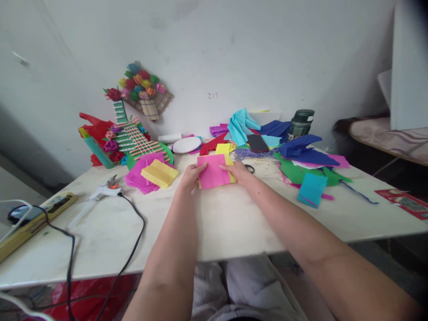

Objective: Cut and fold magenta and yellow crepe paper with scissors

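Observation:
A pink crepe paper square (pixel 215 173) is held level just over the white table, with yellow paper (pixel 233 178) showing along its edge beneath. My left hand (pixel 193 174) grips its left side, thumb on top. On the right side my right hand (pixel 239 172) pinches the same sheets, its fingers partly hidden under them. A black scissors handle (pixel 249 168) shows just beyond my right wrist; the rest is mostly hidden. Behind the sheets lies another yellow paper piece (pixel 223 148). To the left, a folded yellow paper (pixel 159 174) rests on magenta paper (pixel 142 174).
A white glue gun (pixel 106 191) with a black cord and a power strip (pixel 40 218) lie at left. A flower-decorated guitar craft (pixel 133 138) leans behind. Blue and green papers (pixel 312 189), a phone (pixel 257 143) and a dark bottle (pixel 301 124) stand or lie at right.

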`<action>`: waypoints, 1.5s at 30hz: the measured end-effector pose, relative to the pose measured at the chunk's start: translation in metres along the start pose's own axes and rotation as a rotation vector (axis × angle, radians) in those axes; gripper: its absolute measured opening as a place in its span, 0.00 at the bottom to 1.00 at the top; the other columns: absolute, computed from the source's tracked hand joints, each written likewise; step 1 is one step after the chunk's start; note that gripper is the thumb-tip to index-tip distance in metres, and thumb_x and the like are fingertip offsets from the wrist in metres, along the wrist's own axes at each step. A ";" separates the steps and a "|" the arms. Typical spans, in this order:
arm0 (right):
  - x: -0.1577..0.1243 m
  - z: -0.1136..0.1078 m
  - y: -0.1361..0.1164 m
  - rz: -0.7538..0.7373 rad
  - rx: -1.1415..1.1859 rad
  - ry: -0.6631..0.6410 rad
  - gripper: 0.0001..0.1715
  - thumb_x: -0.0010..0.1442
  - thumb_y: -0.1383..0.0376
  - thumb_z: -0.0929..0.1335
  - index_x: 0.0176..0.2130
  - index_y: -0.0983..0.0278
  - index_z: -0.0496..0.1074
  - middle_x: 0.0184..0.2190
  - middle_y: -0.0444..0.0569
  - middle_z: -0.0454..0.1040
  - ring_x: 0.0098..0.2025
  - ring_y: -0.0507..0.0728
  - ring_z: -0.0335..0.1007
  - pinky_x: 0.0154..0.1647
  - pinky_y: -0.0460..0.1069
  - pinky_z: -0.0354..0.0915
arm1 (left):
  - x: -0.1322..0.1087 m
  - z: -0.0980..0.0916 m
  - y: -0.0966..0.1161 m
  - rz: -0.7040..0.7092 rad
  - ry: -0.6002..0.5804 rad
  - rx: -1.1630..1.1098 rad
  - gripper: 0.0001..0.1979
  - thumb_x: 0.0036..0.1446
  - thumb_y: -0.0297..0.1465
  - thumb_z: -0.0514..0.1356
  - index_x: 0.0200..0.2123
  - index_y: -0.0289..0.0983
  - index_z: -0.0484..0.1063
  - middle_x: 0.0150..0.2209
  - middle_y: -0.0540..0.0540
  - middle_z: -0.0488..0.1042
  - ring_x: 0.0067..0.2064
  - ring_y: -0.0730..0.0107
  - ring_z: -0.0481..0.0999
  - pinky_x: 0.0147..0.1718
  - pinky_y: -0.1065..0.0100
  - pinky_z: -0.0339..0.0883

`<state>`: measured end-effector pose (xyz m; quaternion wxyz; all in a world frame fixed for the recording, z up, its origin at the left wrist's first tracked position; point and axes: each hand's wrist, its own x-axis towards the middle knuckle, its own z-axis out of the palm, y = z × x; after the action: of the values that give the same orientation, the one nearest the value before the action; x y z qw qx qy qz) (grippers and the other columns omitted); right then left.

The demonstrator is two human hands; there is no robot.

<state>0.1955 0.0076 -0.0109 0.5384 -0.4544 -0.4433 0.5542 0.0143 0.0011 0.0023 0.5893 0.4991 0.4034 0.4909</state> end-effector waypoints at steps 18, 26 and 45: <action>0.000 -0.001 -0.003 -0.065 0.134 0.035 0.21 0.31 0.66 0.75 0.30 0.65 0.73 0.28 0.48 0.77 0.33 0.59 0.74 0.37 0.53 0.69 | 0.003 -0.004 -0.004 0.046 -0.018 -0.008 0.19 0.37 0.39 0.67 0.30 0.31 0.74 0.28 0.41 0.76 0.29 0.64 0.75 0.30 0.67 0.68; -0.006 0.002 -0.011 -0.047 0.171 0.084 0.19 0.30 0.68 0.75 0.28 0.64 0.72 0.27 0.47 0.77 0.36 0.60 0.74 0.41 0.54 0.68 | 0.001 -0.002 -0.003 0.032 -0.010 0.001 0.20 0.36 0.40 0.67 0.31 0.31 0.74 0.28 0.41 0.76 0.29 0.64 0.75 0.28 0.67 0.68; -0.008 0.002 -0.012 -0.025 0.296 -0.041 0.21 0.32 0.69 0.74 0.31 0.63 0.71 0.26 0.46 0.77 0.37 0.60 0.73 0.45 0.55 0.66 | 0.003 -0.002 -0.004 -0.003 -0.008 -0.007 0.19 0.37 0.38 0.67 0.32 0.31 0.74 0.27 0.43 0.76 0.27 0.66 0.75 0.27 0.69 0.68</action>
<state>0.1955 0.0001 0.0015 0.5971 -0.3531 -0.3733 0.6160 0.0134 0.0043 -0.0018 0.5931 0.4985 0.4001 0.4895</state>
